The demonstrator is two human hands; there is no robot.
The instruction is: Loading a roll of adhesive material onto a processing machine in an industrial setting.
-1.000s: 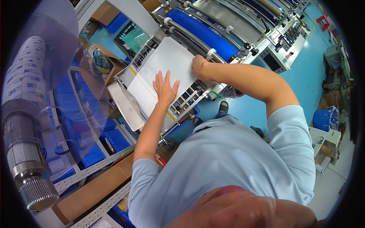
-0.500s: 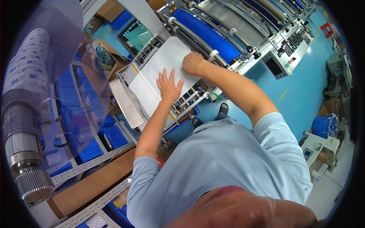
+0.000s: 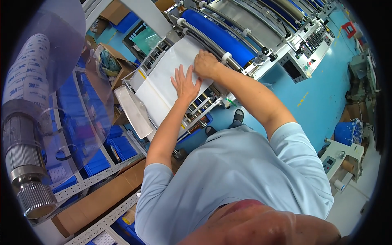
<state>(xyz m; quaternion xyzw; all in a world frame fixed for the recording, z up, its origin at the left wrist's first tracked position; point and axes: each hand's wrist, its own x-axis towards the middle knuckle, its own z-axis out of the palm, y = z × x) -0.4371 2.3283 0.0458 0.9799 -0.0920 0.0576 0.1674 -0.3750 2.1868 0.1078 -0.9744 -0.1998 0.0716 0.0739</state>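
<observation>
A white sheet [image 3: 157, 90] lies over the sloping bed of a roller machine, its far edge up against a metal roller [image 3: 206, 38]. My left hand [image 3: 186, 83] rests on the sheet, open, with its fingers spread. Just right of it and a little farther off, my right hand [image 3: 206, 64] is closed at the sheet's right edge, by the roller. The curled fingers seem to grip that edge, though their tips are partly hidden. Beyond the metal roller sits a wide blue roller [image 3: 220, 36].
A shallow metal tray [image 3: 132, 112] juts from the machine's left end. Left of me stand a shelf rack with blue bins [image 3: 120, 147] and a large clear disc round a printed roll [image 3: 26, 73]. A control panel [image 3: 295, 70] is at the right. An open carton [image 3: 118, 73] stands far left.
My left hand has slid right and slightly away from me, closer to my right hand. The sheet's far edge has shifted up against the roller. My right hand has moved slightly away from me.
</observation>
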